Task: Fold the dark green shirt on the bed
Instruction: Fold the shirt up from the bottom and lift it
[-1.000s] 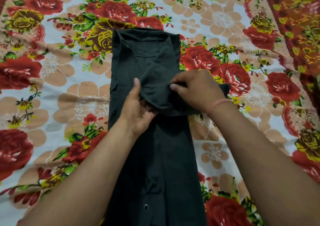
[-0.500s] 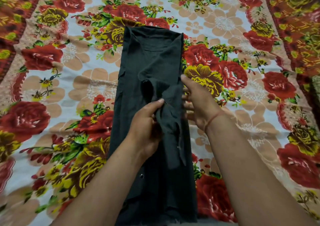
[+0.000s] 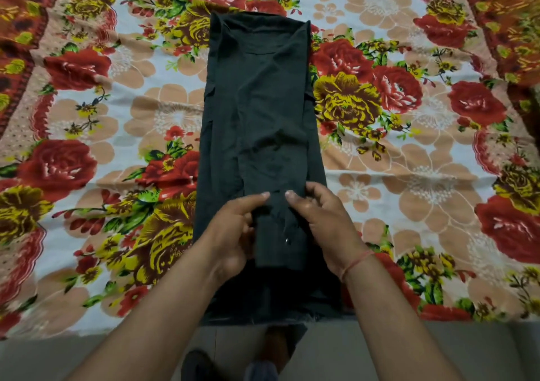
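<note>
The dark green shirt lies as a long narrow strip down the middle of the bed, collar end far from me, hem at the near edge. A sleeve is folded lengthwise down its centre. My left hand and my right hand sit side by side on the lower part of the strip. Both pinch the end of that folded sleeve, near a small metal snap, thumbs on top and fingers curled at its edges.
The bed is covered by a floral sheet with red and yellow roses, spread flat on both sides of the shirt. Its near edge runs across the bottom, with grey floor and my feet below.
The sleeve was bunched at mid-shirt; both hands drew it down toward me and laid it flat along the strip. The view has pulled back, showing the bed's near edge.
</note>
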